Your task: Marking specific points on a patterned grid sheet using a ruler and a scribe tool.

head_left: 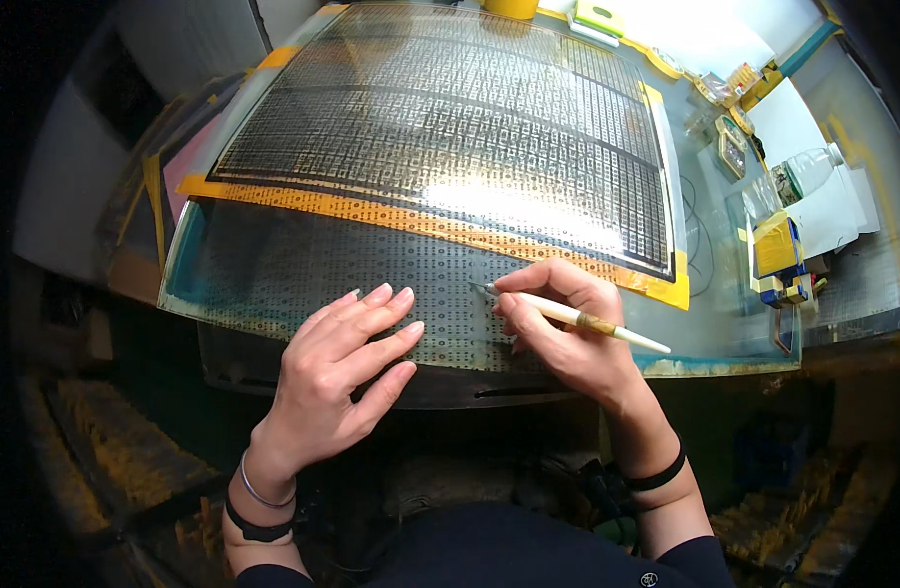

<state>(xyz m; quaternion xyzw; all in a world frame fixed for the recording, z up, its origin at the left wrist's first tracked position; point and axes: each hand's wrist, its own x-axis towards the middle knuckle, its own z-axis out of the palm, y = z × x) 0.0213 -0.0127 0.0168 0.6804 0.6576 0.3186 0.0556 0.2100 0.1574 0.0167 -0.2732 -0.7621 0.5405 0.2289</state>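
My left hand (334,370) lies with its fingers spread on a dark translucent sheet (391,257) covered in rows of tiny printed marks. My right hand (577,341) pinches a slim, white, pen-shaped tool (622,333) with a tan band and a tapered back end. The tool's dark, thin tip points left, at or just over the sheet, right of my left fingertips; I cannot tell whether it touches or is a blade or bristles. Beyond both hands, a large sheet with a dense black pattern (450,127) reflects a bright glare. Orange tape (372,211) runs along its near edge.
The sheets rest on a glass-topped table (710,338) with a teal edge. At the right are a clear plastic bottle (813,171), a yellow and blue block-like object (778,250), and tape rolls (666,64). A yellow container (512,8) stands at the far edge.
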